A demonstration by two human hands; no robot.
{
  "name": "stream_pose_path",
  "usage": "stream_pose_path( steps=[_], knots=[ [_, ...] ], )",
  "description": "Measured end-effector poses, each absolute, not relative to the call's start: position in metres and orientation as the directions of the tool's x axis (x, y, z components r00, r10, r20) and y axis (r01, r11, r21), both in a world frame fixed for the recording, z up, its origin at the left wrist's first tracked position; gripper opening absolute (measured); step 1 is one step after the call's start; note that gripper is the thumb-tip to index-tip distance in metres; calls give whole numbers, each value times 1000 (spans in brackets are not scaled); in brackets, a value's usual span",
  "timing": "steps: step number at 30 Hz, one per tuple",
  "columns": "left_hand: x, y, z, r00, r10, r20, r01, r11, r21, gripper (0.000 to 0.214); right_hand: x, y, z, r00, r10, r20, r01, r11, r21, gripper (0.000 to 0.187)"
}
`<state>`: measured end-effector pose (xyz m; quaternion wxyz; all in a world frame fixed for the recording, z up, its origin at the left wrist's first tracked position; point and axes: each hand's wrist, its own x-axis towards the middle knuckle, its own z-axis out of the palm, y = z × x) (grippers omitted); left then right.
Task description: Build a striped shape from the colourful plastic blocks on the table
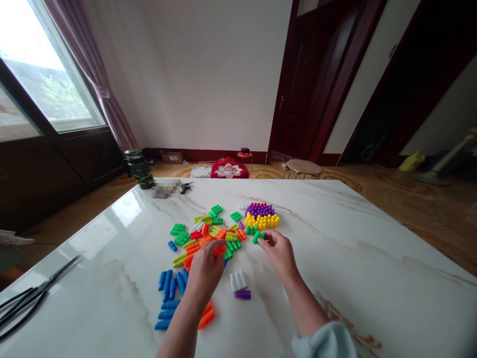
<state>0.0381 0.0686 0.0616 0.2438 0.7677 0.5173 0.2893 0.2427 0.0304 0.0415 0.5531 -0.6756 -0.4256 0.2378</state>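
Your right hand (278, 251) pinches a bright green, peg-shaped plastic piece (257, 238) between thumb and fingers, just in front of the yellow rows and beside a short row of green plastic pegs (252, 230) standing upright. Behind these stands a packed block of rounded plastic pegs: yellow pegs (262, 221) at the front, purple pegs (260, 211) behind them, and red pegs (257, 204) at the back.

Your left hand (206, 266) is over the loose heap with its fingers curled; an orange plastic piece (219, 250) shows at the fingertips, but you cannot tell from this angle whether it is gripped. Green, lime, red and orange pieces lie mixed beyond that hand. Blue plastic pieces (168, 304) lie to the left of your left forearm, while joined white plastic pieces (238, 281) and a single purple plastic piece (243, 295) lie between your arms.

Everything rests on a glossy white marble-patterned table (354, 238). Black-handled metal scissors (47, 283) lie at its left side, and a camouflage-patterned flask (140, 171) stands at the far left corner.
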Motion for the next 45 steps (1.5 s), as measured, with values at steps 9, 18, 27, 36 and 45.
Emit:
stream_pose_path(
  steps=[9, 18, 27, 36, 45],
  knots=[
    [38, 66, 62, 346, 934, 87, 714, -323, 621, 37, 265, 34, 15, 499, 839, 215, 670, -216, -710, 16],
    [37, 65, 60, 363, 928, 86, 734, -342, 586, 38, 278, 50, -9, 532, 797, 287, 668, -186, -721, 20],
    [46, 61, 58, 407, 909, 90, 677, -367, 638, 41, 268, 43, 13, 609, 754, 248, 701, -364, -613, 10],
    [62, 44, 58, 517, 849, 104, 550, -423, 720, 35, 258, 43, 12, 494, 859, 138, 726, -319, -609, 16],
    [66, 41, 60, 539, 836, 105, 509, -422, 750, 36, 257, 48, 8, 483, 865, 137, 761, -338, -554, 26]
  ],
)
